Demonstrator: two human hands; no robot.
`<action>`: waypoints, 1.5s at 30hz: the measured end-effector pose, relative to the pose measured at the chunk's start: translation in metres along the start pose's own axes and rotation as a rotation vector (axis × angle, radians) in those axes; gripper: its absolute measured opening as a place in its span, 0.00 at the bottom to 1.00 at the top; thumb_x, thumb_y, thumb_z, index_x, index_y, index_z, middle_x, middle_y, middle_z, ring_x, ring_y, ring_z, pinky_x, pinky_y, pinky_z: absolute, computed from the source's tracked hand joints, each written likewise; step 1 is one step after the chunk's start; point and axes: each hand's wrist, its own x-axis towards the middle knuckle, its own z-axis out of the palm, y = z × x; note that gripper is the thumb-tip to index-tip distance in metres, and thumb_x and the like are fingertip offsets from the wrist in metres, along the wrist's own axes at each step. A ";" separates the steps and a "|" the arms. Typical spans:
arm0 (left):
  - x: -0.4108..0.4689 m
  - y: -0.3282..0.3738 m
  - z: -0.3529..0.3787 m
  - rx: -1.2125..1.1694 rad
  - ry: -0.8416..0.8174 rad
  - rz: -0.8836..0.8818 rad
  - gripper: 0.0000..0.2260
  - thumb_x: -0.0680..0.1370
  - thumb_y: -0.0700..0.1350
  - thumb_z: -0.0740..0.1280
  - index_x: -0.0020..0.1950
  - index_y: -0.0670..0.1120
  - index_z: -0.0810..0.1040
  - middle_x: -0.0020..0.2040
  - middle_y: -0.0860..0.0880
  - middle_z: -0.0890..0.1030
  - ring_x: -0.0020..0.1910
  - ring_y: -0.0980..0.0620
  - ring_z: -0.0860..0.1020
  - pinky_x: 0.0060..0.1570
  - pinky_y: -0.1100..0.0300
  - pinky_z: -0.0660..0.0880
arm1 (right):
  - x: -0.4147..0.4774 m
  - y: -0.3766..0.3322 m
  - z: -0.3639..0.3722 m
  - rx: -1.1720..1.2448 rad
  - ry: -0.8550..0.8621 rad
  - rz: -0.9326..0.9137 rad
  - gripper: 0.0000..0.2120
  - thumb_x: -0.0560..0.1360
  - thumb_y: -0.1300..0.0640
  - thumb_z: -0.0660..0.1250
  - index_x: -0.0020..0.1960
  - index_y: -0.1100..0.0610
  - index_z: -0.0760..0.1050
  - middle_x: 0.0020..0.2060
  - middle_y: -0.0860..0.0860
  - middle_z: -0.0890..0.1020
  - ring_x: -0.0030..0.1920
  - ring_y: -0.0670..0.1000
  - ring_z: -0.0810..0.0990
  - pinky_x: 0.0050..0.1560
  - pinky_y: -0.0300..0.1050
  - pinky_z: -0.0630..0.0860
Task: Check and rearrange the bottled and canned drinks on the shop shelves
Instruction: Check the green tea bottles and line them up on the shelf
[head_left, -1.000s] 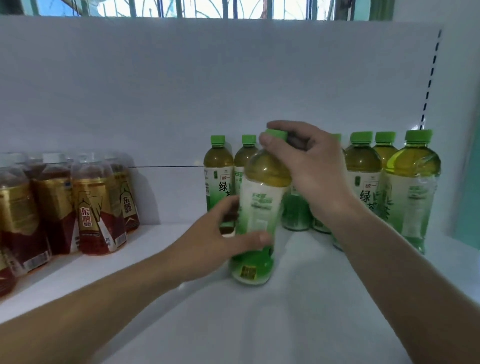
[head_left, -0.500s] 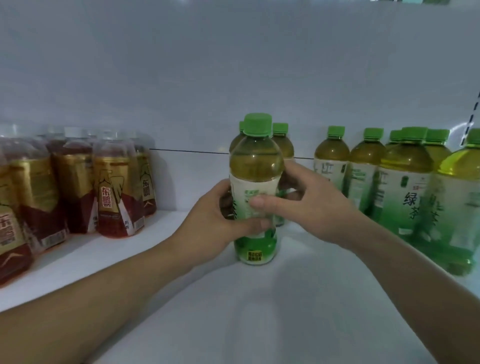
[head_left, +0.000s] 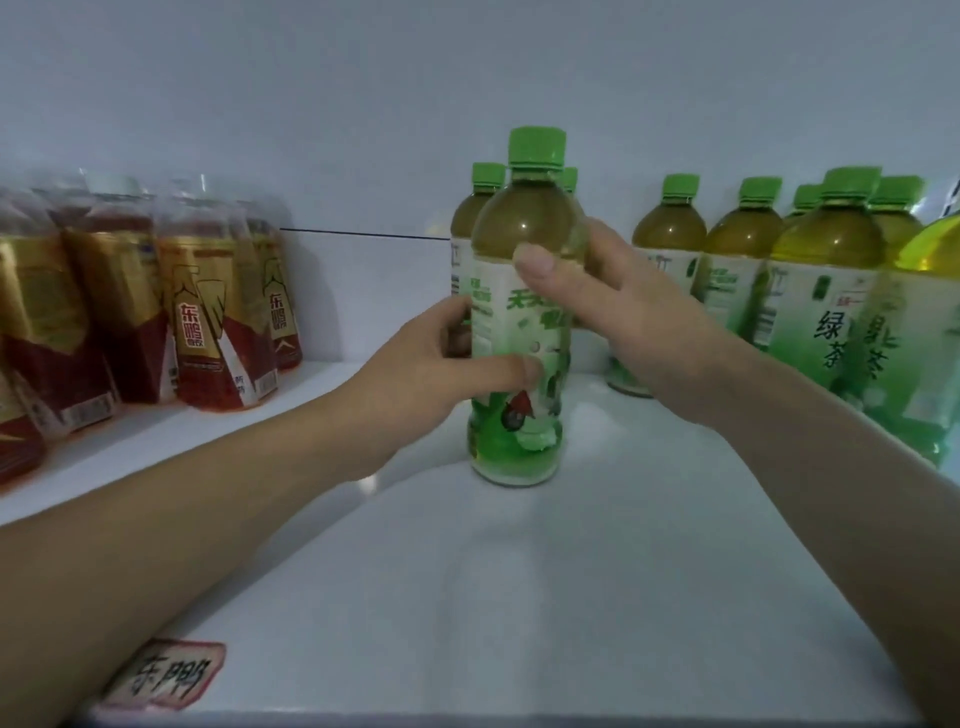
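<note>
While both hands clasp it, the bottle stands upright in the middle of the shelf, its long axis vertical, cap up and base seemingly resting on the white board. The left hand wraps its left side low down, thumb laid across the front of the label and fingers curled round behind. The right hand grips higher from the right, thumb pressed on the front at the shoulder, fingers round the far side.

One bottle is held. It has a bright green cap, olive-brown tea showing through the clear shoulder, a white and green label with green Chinese characters, and a green foot.

Eight more green bottles can be made out: two just behind the held one and six packed to the right, reaching to the far wall. At least five red bottles with gold labels stand at the left, blurred. One red-edged tag sits at the near left edge.
</note>
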 end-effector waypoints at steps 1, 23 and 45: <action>0.001 -0.001 -0.001 -0.044 -0.029 -0.004 0.22 0.68 0.39 0.76 0.60 0.47 0.78 0.53 0.51 0.86 0.53 0.53 0.84 0.53 0.60 0.80 | 0.000 0.000 -0.002 0.064 0.016 -0.011 0.30 0.72 0.36 0.69 0.71 0.45 0.70 0.59 0.40 0.83 0.58 0.39 0.81 0.60 0.41 0.77; 0.001 -0.005 0.013 0.077 -0.100 0.008 0.29 0.64 0.47 0.77 0.65 0.50 0.75 0.56 0.53 0.85 0.55 0.57 0.82 0.53 0.63 0.79 | -0.001 -0.005 -0.008 0.108 0.197 -0.076 0.18 0.70 0.38 0.71 0.55 0.47 0.79 0.47 0.41 0.86 0.49 0.40 0.84 0.51 0.37 0.77; 0.003 -0.006 0.018 0.153 -0.091 -0.035 0.38 0.61 0.54 0.82 0.68 0.55 0.72 0.59 0.56 0.83 0.59 0.56 0.81 0.60 0.55 0.77 | 0.000 -0.008 -0.012 0.101 0.275 -0.158 0.28 0.62 0.40 0.74 0.58 0.53 0.78 0.48 0.43 0.85 0.49 0.40 0.84 0.48 0.33 0.77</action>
